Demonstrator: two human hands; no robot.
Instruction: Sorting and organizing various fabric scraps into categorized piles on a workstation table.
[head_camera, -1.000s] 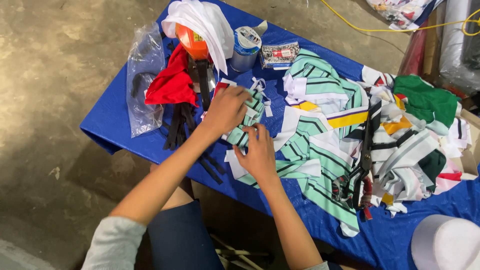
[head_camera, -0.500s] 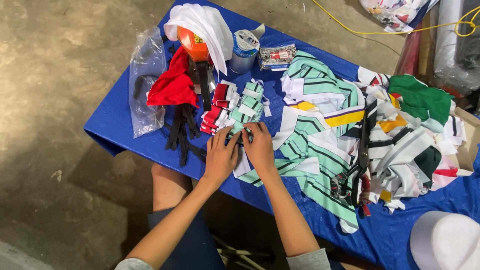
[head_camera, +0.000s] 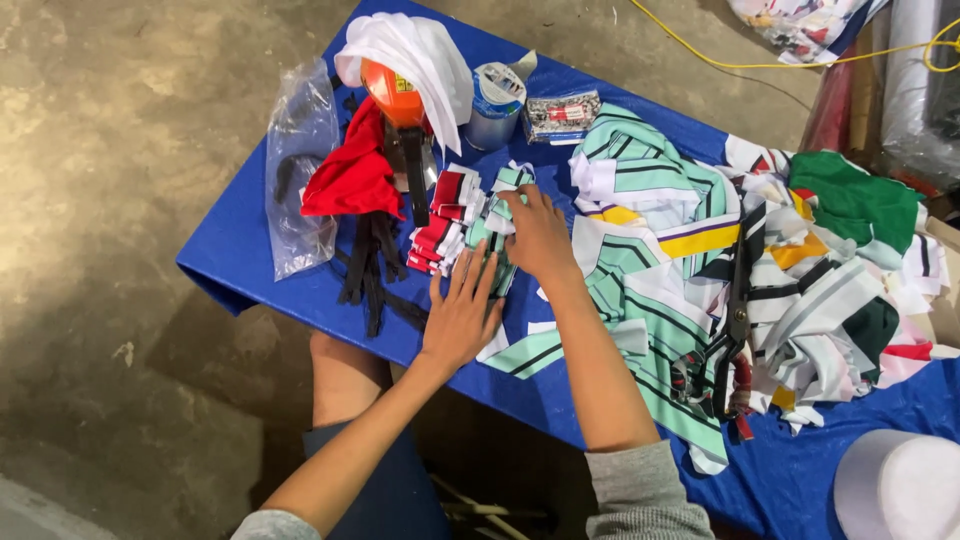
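Observation:
My left hand (head_camera: 462, 313) lies flat with fingers spread on mint-green striped fabric pieces (head_camera: 500, 250) near the front edge of the blue table (head_camera: 240, 260). My right hand (head_camera: 538, 232) rests palm down on the same small stack, just beyond the left hand. A stack of red and white fabric pieces (head_camera: 440, 222) sits right beside the hands on the left. Neither hand grips anything that I can see.
Black strips (head_camera: 370, 270), a red cloth (head_camera: 355, 180), a clear plastic bag (head_camera: 300, 170), an orange tool under white cloth (head_camera: 400, 80) and a tape roll (head_camera: 495, 100) lie to the left and behind. Striped fabric (head_camera: 660, 260) and black scissors (head_camera: 735, 320) lie right. A white round object (head_camera: 900, 485) sits at bottom right.
The left hand came off the top of the stack and slid back to the near side, pressing flat. The right hand moved forward onto the green pieces. The red and white stack is now uncovered.

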